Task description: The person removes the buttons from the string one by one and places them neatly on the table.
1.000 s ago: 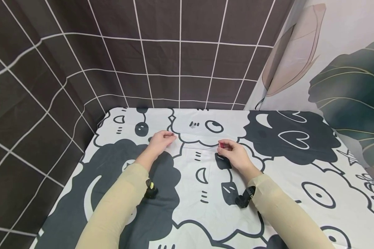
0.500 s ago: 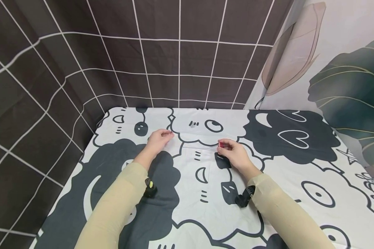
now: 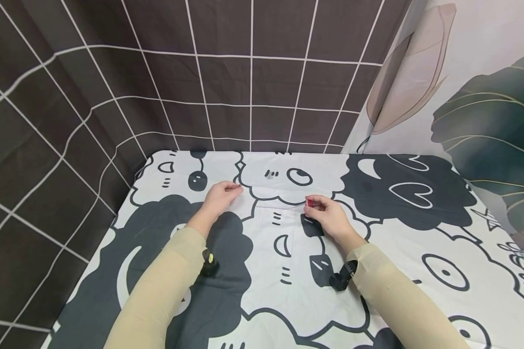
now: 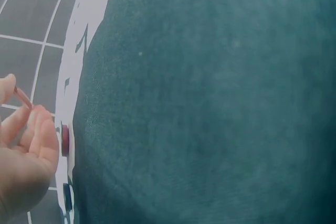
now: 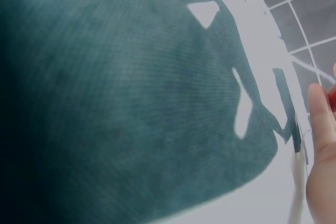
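My left hand (image 3: 220, 197) hangs over the far middle part of the patterned cloth (image 3: 268, 291). Its thumb and finger pinch a thin reddish piece (image 4: 22, 98), seen edge-on in the left wrist view. To the right, my right hand (image 3: 329, 215) grips a small red thing (image 3: 309, 203) with pale marks, its kind hidden mostly by the fingers. In the right wrist view only a red corner shows past the fingertips. A thin pale strip (image 5: 310, 68) slants across the background there, reaching those fingers. The two hands are a short gap apart.
A dark red shape (image 4: 65, 140) shows beyond the left hand at the cloth's edge in the left wrist view. Dark gridded curtains (image 3: 227, 77) close off the back and left. A leaf-print curtain (image 3: 484, 121) hangs at the right.
My left hand has shifted slightly left, away from the right one, still pinching its piece. The right hand has stayed in place with the red thing.
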`<state>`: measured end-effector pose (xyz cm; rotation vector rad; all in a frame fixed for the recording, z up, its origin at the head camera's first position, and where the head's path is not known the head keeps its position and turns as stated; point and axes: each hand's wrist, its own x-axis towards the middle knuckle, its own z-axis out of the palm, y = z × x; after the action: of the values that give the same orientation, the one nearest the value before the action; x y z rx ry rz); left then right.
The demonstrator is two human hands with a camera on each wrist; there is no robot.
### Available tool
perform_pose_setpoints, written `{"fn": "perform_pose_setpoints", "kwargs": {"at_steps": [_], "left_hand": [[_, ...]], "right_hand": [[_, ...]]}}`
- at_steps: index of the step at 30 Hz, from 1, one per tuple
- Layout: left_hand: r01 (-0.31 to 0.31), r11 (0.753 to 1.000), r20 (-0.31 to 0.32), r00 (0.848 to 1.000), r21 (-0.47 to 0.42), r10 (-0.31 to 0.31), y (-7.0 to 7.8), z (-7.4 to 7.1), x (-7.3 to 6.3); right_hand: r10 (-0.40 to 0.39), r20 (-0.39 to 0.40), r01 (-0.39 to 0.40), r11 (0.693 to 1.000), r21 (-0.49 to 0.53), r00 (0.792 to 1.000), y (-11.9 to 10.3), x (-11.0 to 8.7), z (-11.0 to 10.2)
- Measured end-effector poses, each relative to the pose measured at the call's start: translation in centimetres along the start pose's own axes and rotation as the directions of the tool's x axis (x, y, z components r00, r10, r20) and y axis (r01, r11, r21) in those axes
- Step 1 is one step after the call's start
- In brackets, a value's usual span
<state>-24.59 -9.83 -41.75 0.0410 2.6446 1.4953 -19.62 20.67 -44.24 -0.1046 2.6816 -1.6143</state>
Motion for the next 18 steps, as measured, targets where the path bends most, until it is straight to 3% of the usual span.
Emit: {"fn": "perform_pose_setpoints", "kwargs": {"at_steps": [8, 18], "left_hand": [[-0.055, 0.981, 0.009, 0.999, 0.187, 0.054, 0.0, 0.2, 0.1], [-0.160, 0.908, 0.067, 0.987, 0.386, 0.145, 0.2, 0.5, 0.3]], "right_hand": [[0.000, 0.001, 0.000, 1.000, 0.031, 1.000, 0.1, 0.0, 0.0], [0.012, 0.003, -0.012, 1.000, 0.019, 1.000, -0.9, -0.3, 0.0]]}}
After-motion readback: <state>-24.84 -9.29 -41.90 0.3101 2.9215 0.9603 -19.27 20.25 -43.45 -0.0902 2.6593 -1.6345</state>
